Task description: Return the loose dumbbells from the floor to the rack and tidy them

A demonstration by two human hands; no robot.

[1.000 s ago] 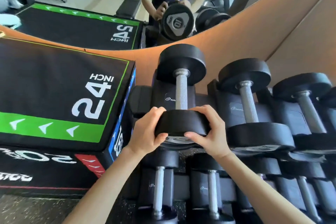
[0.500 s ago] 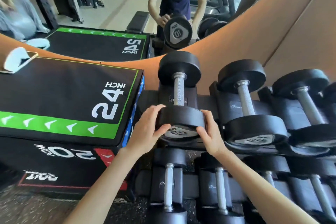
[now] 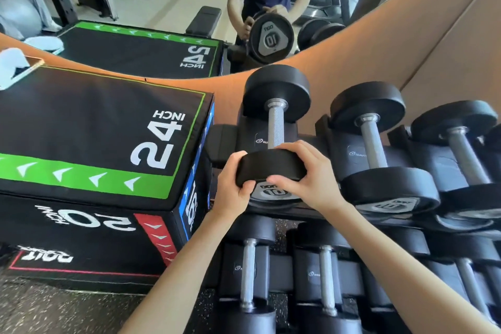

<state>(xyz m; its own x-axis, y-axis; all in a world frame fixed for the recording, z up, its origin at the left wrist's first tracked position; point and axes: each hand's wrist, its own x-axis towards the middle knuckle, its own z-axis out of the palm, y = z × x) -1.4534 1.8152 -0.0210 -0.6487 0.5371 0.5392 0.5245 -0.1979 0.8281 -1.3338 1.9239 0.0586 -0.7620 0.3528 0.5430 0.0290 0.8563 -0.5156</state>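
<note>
A black 10 dumbbell (image 3: 276,127) with a steel handle lies in the leftmost cradle of the rack's top row (image 3: 225,141). My left hand (image 3: 235,184) grips the left side of its near head. My right hand (image 3: 311,176) wraps the right side and front of the same head, thumb under the rim by the "10" plate. Its far head rests near the wall mirror.
More dumbbells (image 3: 376,149) fill the top row to the right, and a lower row (image 3: 249,274) sits beneath. A black plyo box (image 3: 95,144) marked 24 INCH stands close on the left. The mirror (image 3: 189,8) behind shows a person's reflection. A phone (image 3: 27,66) lies on the box.
Both hands stay on the dumbbell's near head. My right hand has come further over its front edge, and the view has shifted slightly.
</note>
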